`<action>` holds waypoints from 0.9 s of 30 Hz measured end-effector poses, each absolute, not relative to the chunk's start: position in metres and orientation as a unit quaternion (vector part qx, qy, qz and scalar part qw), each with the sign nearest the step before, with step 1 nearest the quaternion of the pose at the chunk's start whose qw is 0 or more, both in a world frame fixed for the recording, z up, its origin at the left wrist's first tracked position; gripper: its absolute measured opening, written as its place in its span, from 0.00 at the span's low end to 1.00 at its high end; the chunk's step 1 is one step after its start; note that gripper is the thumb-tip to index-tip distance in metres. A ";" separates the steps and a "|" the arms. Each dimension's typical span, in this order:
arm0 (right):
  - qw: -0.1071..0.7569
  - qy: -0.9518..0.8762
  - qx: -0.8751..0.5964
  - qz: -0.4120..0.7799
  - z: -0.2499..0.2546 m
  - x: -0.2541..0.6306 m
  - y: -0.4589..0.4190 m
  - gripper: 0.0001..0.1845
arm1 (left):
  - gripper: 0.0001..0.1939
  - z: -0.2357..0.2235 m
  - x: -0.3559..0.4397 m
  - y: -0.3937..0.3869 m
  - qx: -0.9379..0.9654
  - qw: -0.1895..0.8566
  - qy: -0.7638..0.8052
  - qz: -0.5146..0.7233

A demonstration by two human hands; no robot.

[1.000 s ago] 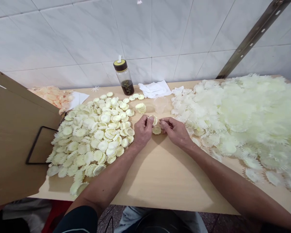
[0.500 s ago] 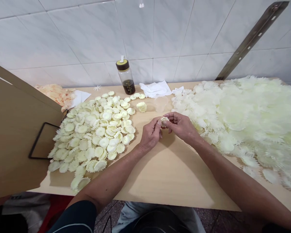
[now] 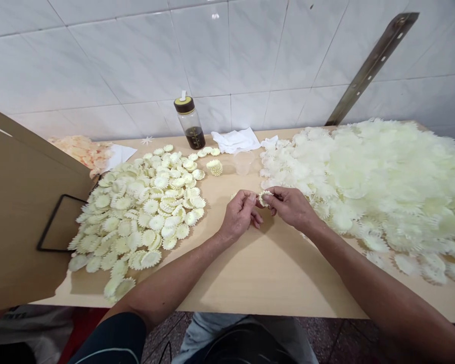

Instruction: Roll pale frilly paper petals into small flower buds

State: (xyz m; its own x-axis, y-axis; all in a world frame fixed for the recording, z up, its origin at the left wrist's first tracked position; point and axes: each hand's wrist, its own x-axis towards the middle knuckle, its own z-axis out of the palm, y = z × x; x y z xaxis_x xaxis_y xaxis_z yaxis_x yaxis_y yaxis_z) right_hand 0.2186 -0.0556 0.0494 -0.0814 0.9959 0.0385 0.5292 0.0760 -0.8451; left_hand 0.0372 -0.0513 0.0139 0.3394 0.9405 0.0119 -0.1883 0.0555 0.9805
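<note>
My right hand pinches a small cupped disc between thumb and fingers. The disc is pale yellow with a scalloped, toothed rim. Close on its left is my left hand, thumb and forefinger pressed together near the disc's edge; what they hold, if anything, is hidden. Its lower fingers curl loosely beneath. A small pale bit shows just behind the left hand. On the left of the table spreads a heap of similar cupped discs. A heap of thin, translucent toothed sheets covers the right side.
A short stack of discs stands beyond my hands, beside a clear plastic cup-like piece. Against the tiled wall are a bottle of dark liquid and white tissue. Orange-tinted pieces lie behind a cardboard panel.
The view has shifted slightly. My hands are a little lower and nearer me, and the left fingers have drawn slightly away from the disc, which stays in my right fingers.
</note>
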 end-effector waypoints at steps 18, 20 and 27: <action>0.357 -0.697 -0.578 0.226 0.043 0.223 -0.067 0.18 | 0.22 0.011 0.054 -0.047 0.535 0.627 0.355 0.441; 0.352 -0.706 -0.578 0.210 0.040 0.222 -0.066 0.18 | 0.22 0.013 0.056 -0.047 0.539 0.625 0.352 0.441; 0.416 -0.634 -0.594 0.269 0.035 0.216 -0.064 0.13 | 0.27 0.016 0.048 -0.048 0.530 0.619 0.362 0.453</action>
